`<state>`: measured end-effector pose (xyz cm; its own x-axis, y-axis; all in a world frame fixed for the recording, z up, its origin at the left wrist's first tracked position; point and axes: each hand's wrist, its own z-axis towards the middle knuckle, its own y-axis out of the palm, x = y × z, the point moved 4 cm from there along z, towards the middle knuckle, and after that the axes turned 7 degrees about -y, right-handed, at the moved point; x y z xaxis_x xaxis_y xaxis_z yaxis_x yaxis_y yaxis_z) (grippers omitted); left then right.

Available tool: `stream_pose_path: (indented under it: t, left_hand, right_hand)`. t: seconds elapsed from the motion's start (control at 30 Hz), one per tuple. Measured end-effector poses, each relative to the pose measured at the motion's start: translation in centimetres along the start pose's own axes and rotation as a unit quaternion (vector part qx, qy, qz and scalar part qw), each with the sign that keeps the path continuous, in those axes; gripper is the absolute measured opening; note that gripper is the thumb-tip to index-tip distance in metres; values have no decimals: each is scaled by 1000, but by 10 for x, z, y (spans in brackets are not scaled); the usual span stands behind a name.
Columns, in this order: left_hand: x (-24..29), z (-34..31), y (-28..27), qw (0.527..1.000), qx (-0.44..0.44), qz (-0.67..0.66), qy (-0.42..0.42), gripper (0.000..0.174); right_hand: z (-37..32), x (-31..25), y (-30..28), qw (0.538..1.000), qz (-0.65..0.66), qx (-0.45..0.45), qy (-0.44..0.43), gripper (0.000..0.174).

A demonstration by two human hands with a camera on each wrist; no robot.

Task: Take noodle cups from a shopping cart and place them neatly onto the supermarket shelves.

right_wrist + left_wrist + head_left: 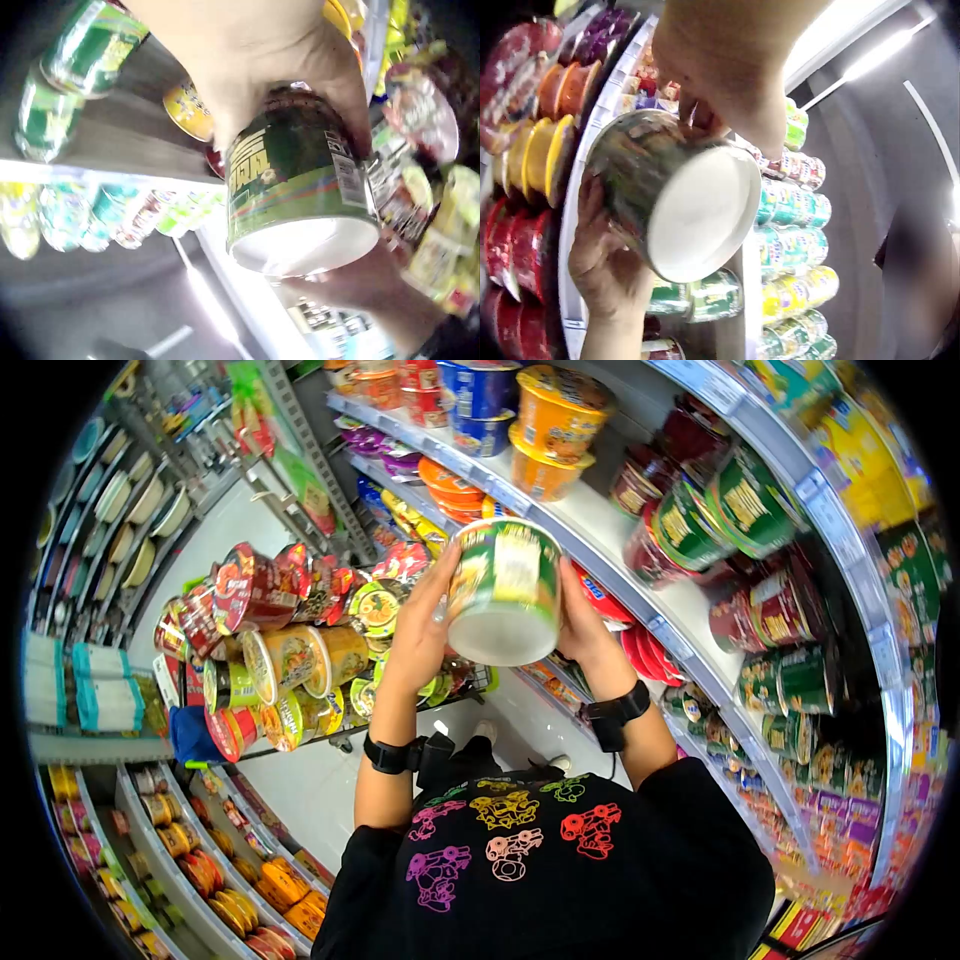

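Note:
A green instant noodle cup [505, 585] with a white base is held up in front of the chest, tilted so that its bottom faces me. My left hand [425, 625] grips one side of it and my right hand [583, 620] grips the other. In the left wrist view, fingers of the left hand [724, 82] curl over the cup's upper side, while the right hand [607, 259] cups it from the far side. The right wrist view shows a barcode on the cup's wall [300, 176], with the right hand [285, 60] wrapped over its top end.
Left of the hands stands a shopping cart piled with noodle cups [290, 660] and red packs [255, 585]. A shelf [640, 545] on the right carries green cups [755, 500], with yellow cups [565, 410] farther along. Bowls [145, 500] fill a rack at the far left.

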<state>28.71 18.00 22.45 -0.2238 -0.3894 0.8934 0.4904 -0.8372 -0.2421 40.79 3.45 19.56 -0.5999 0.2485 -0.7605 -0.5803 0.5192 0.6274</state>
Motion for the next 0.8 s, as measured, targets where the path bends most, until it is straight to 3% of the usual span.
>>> stream_pose_path:
  t: [0.07,0.1,0.17,0.3,0.33,0.47,0.53,0.67,0.8]
  left_hand:
    - [15,13,10,998,-21,-48,38,75]
    - [19,18,16,996,-31,-74,25,81]
    - [31,27,31,990,-45,-123,42,84]
    - [32,35,64,969,-100,-227,-21,85]
    - [36,36,71,968,-101,-228,9,87]
    - [50,39,96,951,-151,-269,-5,90]
    - [62,41,104,960,-151,-235,19,91]
    - [69,42,130,943,-175,-284,-19,93]
    - [92,39,165,936,-193,-294,-6,96]
  right_hand:
    - [-19,-8,3,990,121,-40,66,66]
    - [-33,-11,13,978,180,20,106,72]
    - [-51,-3,2,971,205,-17,124,82]
    - [-79,4,-18,977,190,15,99,90]
    - [-85,3,-22,977,192,12,96,92]
    - [-109,-8,-29,951,283,-101,76,96]
    - [-117,-13,-33,950,279,-125,65,96]
    - [-138,-25,-40,955,265,-132,36,97]
    - [-168,-40,-59,915,365,-170,13,97]
